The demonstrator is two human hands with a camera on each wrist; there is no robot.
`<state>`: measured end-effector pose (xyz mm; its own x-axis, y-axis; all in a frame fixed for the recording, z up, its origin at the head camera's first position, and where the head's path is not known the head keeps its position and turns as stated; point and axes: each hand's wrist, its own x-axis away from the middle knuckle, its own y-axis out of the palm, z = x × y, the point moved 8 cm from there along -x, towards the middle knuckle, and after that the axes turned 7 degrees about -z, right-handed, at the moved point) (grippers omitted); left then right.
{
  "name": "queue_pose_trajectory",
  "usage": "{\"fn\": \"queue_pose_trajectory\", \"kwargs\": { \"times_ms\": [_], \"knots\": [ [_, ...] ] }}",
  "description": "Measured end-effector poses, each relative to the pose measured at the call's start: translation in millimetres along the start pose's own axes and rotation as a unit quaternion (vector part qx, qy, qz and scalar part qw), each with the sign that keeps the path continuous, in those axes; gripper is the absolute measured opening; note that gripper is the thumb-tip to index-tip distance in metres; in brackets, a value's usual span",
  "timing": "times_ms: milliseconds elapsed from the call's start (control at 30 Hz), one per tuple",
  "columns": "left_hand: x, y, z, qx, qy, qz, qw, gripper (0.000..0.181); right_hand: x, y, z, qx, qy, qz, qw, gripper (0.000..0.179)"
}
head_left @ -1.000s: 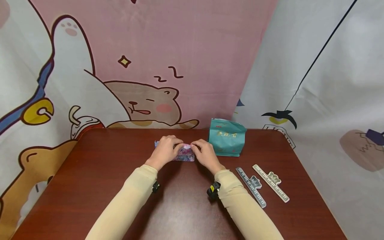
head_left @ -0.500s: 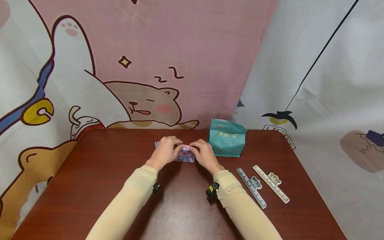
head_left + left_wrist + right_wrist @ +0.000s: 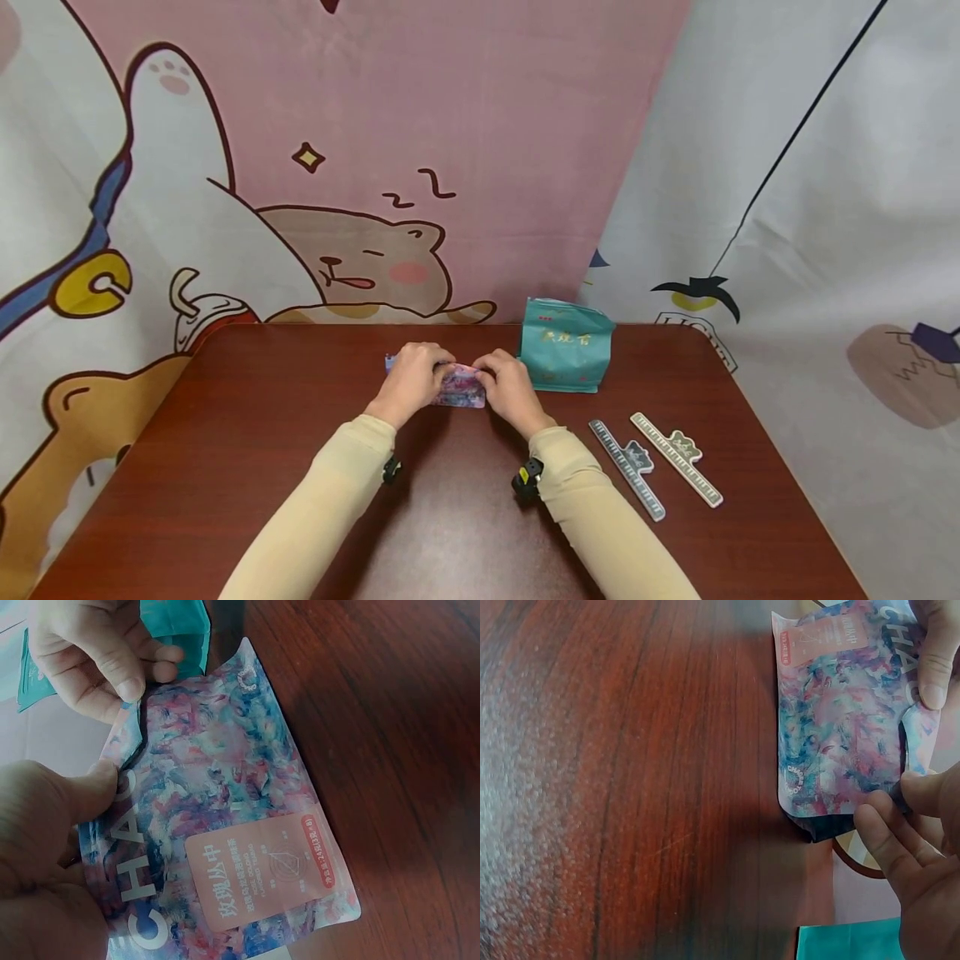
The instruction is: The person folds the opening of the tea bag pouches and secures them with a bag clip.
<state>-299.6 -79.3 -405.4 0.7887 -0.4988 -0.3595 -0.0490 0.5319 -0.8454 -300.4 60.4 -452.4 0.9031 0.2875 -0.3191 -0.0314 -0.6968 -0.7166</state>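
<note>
A blue-and-pink patterned tea pouch (image 3: 460, 388) stands on the table at the back middle, between both hands. The left wrist view shows its large white letters and pink label (image 3: 255, 874). My left hand (image 3: 415, 375) grips the top edge on its left part, thumb on the near face. At the right end, my right hand (image 3: 512, 387) pinches the same edge between thumb and fingers. Between the thumbs a strip of the top (image 3: 921, 739) is folded over. The left hand covers much of the pouch's left side in the head view.
A teal printed bag (image 3: 567, 346) stands just right of the right hand. Two long ruler-like clips with bear-shaped handles, one grey (image 3: 628, 469) and one cream (image 3: 677, 459), lie on the right of the brown table (image 3: 247, 467). A cartoon-printed cloth (image 3: 525, 150) hangs behind.
Both hands keep their hold on the pouch's top edge. The right hand has shifted slightly, and the pale patch between the thumbs shows less. Bag and clips stay put.
</note>
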Motion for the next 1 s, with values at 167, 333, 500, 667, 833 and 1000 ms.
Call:
{"fn": "queue_pose_trajectory", "kwargs": {
  "times_ms": [167,333,500,667,833,1000],
  "knots": [
    [1.0,0.9,-1.1,-0.002,0.002,0.012,0.9999,0.006,0.2,0.2,-1.0,0.002,0.005,-0.002,1.0000,0.007],
    [1.9,2.3,-1.6,-0.002,0.006,0.019,0.9998,0.006,0.7,0.0,-1.1,0.007,0.012,-0.001,0.9999,0.007],
    [2.4,2.0,-0.7,-0.007,0.012,0.019,0.9997,0.005,1.9,-1.0,-2.9,0.014,0.007,0.012,0.9998,0.009],
    [3.0,0.9,0.3,-0.010,0.022,0.017,0.9996,0.006,2.7,-1.5,-2.9,0.002,0.009,0.021,0.9997,0.005],
    [3.7,1.7,0.1,-0.014,0.016,0.007,0.9998,0.005,2.4,-1.9,-2.4,-0.004,0.010,0.024,0.9996,0.007],
    [3.3,2.6,1.5,-0.018,0.012,0.002,0.9998,0.005,2.6,-3.1,-2.2,0.000,0.004,0.036,0.9993,0.009]
  ]
}}
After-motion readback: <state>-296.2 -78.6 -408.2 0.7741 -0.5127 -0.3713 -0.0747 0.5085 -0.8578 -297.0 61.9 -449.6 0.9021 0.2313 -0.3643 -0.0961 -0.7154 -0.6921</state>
